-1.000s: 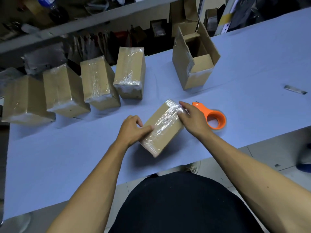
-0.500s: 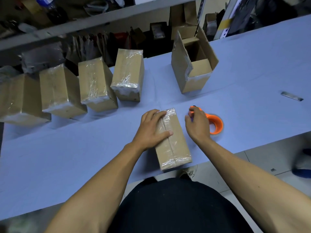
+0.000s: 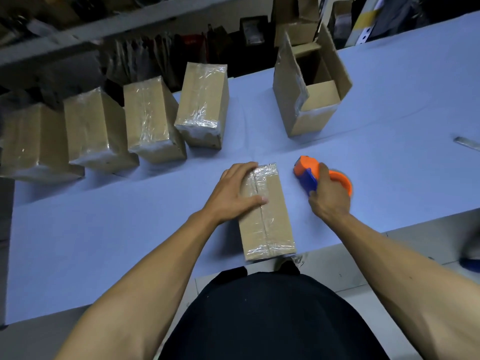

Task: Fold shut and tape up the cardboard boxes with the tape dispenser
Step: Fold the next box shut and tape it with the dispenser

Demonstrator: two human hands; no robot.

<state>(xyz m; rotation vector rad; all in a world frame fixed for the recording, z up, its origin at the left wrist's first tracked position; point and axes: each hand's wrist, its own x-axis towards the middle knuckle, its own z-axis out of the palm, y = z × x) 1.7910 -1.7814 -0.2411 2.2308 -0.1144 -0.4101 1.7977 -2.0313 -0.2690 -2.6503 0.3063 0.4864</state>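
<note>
Head camera view, looking down at a person's two bare arms over a table (image 3: 104,255) covered in pale blue. Under the left hand (image 3: 235,189) lies a closed cardboard box (image 3: 270,219), its long side running away from the body, clear tape along the top seam and across both ends. That hand lies flat on the far half of the box, fingers straight, thumb stretched across the seam. Just right of the box, the right hand (image 3: 328,197) grips an orange and blue tape dispenser (image 3: 307,172), fingers curled round its ring, nose pointing away from the body. Beyond the left hand stands a row of four taped boxes (image 3: 153,118). Beyond the right hand stands an open box (image 3: 311,100), flaps up. Far off to the right of the right hand lies a small metal strip (image 3: 467,144).
</note>
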